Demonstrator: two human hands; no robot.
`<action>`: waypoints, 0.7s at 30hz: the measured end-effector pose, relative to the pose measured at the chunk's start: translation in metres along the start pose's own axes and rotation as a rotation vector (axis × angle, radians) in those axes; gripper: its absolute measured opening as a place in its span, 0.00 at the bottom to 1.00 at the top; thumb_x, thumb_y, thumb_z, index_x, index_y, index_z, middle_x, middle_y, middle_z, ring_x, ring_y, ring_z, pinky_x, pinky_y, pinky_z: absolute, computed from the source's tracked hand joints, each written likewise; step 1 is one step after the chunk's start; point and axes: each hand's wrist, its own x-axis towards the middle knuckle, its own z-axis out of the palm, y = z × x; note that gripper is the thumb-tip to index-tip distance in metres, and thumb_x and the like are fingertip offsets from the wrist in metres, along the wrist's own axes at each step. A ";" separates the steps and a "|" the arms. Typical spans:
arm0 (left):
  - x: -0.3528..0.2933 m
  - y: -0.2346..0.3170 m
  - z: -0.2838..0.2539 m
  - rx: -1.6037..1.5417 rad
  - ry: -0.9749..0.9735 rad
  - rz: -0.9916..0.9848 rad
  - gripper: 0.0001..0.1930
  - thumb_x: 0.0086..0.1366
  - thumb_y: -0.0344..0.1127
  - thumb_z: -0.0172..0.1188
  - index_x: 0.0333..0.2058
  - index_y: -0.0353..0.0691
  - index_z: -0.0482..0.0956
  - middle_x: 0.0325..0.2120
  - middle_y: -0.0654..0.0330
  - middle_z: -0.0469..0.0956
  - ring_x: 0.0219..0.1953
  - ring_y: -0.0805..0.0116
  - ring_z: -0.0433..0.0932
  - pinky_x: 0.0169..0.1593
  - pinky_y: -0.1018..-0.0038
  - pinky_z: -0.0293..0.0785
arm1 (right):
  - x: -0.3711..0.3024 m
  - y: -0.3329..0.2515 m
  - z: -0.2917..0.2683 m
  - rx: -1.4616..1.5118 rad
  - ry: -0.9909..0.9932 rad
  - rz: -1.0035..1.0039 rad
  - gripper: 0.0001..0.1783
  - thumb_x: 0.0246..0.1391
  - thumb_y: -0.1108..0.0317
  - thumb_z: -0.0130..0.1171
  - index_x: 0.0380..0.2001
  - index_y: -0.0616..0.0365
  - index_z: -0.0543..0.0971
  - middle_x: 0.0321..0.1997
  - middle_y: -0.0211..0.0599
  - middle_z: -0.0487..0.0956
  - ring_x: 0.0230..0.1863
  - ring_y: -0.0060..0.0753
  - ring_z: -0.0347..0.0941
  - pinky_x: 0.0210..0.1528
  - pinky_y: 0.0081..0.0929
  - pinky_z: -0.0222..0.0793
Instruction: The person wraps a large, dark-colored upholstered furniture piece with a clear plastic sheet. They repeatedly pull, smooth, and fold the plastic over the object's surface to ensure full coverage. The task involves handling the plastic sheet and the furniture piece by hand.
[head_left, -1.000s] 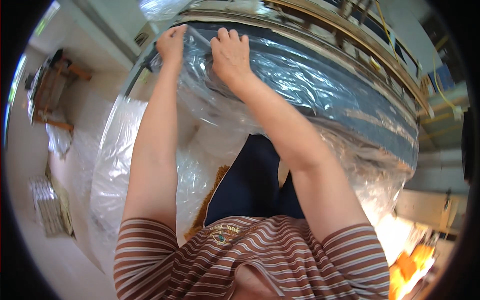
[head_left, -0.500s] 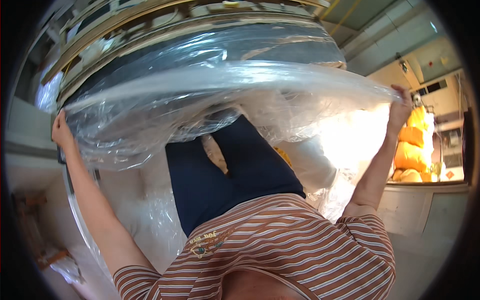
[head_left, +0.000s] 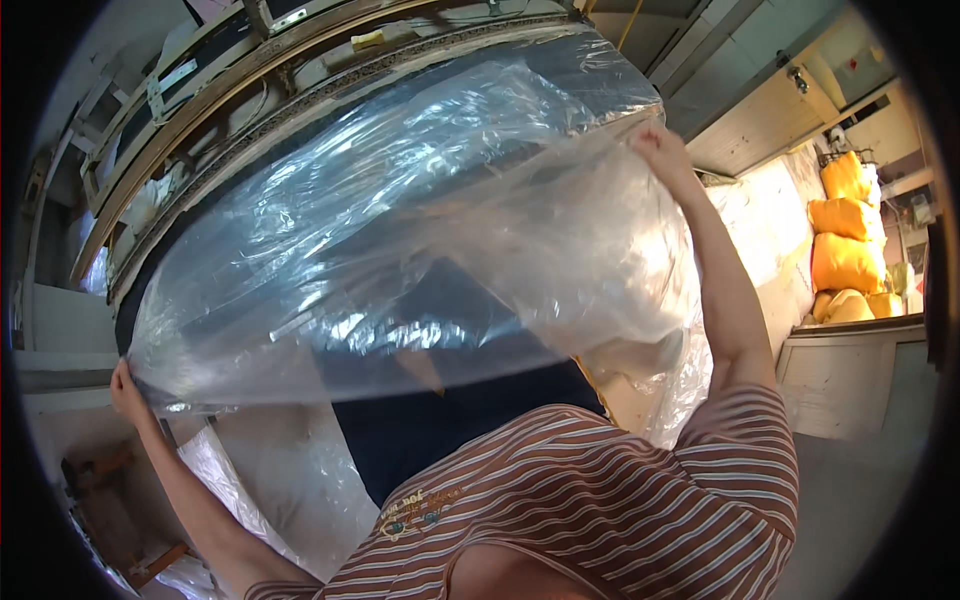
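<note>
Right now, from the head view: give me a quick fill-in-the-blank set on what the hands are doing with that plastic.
1. Both hands grip the edge of a clear ____ sheet.
2. The left hand holds its lower corner; the right hand holds it ____ up.
3. The person's shirt has a ____ pattern.
4. The bulging sacks at far right are ____ in colour.

Missing words: plastic; higher; striped; yellow

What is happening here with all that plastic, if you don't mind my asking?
A person in a striped shirt is holding a large sheet of clear plastic film spread wide between both arms. The left hand grips its lower left edge, and the right hand grips the upper right edge. The film hangs over a big dark panel leaning against wooden frames. More crumpled plastic lies below. Yellow sacks are stacked off to the right.
</note>
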 end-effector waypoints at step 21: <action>-0.023 0.022 0.007 0.165 0.139 0.006 0.20 0.64 0.50 0.54 0.43 0.39 0.81 0.41 0.55 0.80 0.43 0.62 0.78 0.48 0.72 0.69 | 0.079 -0.148 0.105 -0.363 -0.016 -0.657 0.18 0.58 0.56 0.49 0.48 0.50 0.74 0.37 0.41 0.71 0.42 0.44 0.70 0.40 0.38 0.67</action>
